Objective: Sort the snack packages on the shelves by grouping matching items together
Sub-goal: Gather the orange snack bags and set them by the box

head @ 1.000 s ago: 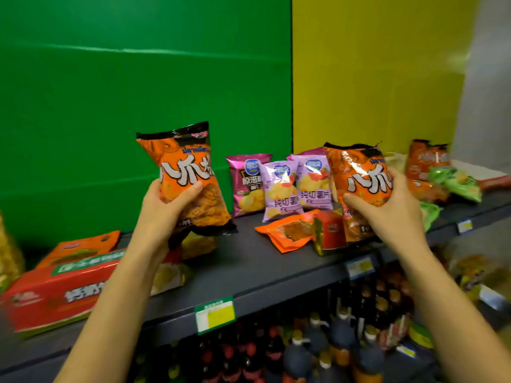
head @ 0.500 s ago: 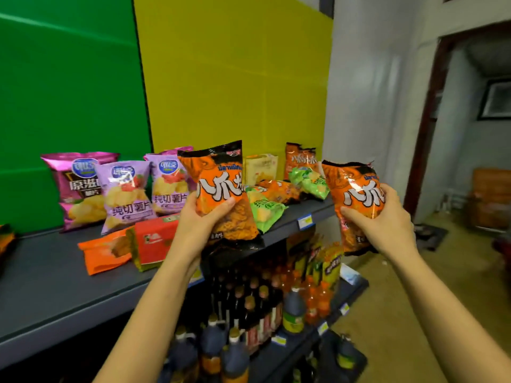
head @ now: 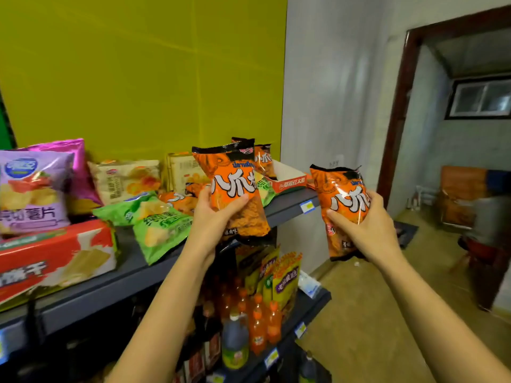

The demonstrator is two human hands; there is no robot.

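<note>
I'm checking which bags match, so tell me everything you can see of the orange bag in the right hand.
The orange bag is a glossy, crinkled plastic pouch, orange with black bands at top and bottom, white characters outlined in black and small blue script above them. It looks puffed. It is upright, slightly tilted, in the air beyond the right end of the shelf. The right hand grips its lower half, thumb across the front; nothing else touches it.

The left hand (head: 213, 217) held 1 snack bag (head: 232, 189) before the upper shelf's (head: 110, 288) right end; the right hand (head: 367, 230) held a matching bag (head: 343, 194) beyond that end. Chip bags (head: 163, 230) lay left of the left hand, a biscuit box (head: 55, 258) farther left, and an open carton (head: 290, 183) behind. Bottles (head: 257, 327) stood on the lower shelf (head: 315, 302).
</note>
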